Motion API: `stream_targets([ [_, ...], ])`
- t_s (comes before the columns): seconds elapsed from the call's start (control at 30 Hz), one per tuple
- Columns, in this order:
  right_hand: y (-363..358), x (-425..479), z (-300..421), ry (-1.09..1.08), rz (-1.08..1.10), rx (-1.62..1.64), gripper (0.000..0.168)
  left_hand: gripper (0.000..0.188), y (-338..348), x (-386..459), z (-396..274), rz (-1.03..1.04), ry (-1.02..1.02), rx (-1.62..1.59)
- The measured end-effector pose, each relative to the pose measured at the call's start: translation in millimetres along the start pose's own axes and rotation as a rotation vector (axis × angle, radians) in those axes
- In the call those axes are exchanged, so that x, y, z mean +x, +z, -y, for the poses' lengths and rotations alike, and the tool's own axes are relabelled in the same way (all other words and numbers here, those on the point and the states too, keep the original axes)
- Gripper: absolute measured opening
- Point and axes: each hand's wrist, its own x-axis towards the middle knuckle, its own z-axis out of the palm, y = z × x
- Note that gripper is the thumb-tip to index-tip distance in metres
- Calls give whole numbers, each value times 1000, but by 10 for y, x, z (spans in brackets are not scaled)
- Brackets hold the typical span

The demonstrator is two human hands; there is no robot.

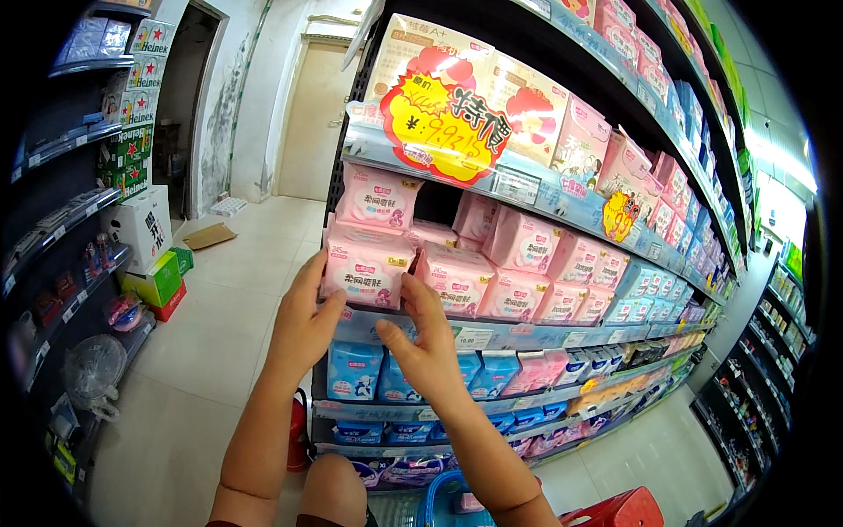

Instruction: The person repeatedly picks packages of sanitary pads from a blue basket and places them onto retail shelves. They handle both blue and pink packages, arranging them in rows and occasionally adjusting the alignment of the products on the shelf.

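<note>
A pink pack of sanitary pads [365, 270] sits at the left end of a shelf, at the front. My left hand [306, 309] grips its left side, thumb against the lower front corner. At its right edge, the fingers of my right hand [421, 323] touch the side, while the thumb is spread below. Between them the two hands hold the pack. Another pink pack [375, 195] lies behind and above it. To the right stands a similar pack [456, 280], close to my right fingers.
Blue packs [354, 370] fill the shelf below. A yellow and red price sign [444, 128] hangs from the shelf above. Near my knee are a blue basket [438, 491] and a red plastic stool [622, 510]. Flattened cardboard [209, 236] lies on the tiled floor [217, 316].
</note>
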Motion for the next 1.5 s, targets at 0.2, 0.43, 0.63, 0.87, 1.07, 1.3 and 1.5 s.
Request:
stream_targets([
  [0.2, 0, 14, 95, -86, -46, 82, 56, 50, -102, -66, -263, -47, 61, 35],
  [0.43, -172, -137, 212, -109, -81, 104, 56, 54, 8, -292, -483, -74, 129, 63],
  [0.63, -554, -449, 314, -125, -112, 52, 57, 57, 286, -538, -639, 1, 140, 15],
  [0.87, -1087, -897, 310, -38, -225, -13, 56, 61, 823, -777, -779, 163, 136, -115],
  [1.07, -1675, -1411, 279, 79, -320, -156, 56, 63, 1470, -1091, -891, 354, 144, -160],
  [1.3, -2234, -2169, 151, 246, -401, -340, 57, 66, 2252, -1594, -921, 617, -9, -425],
  [1.5, -2528, -2785, 113, 412, -502, -400, 57, 66, 2731, -2101, -925, 808, -66, -426],
])
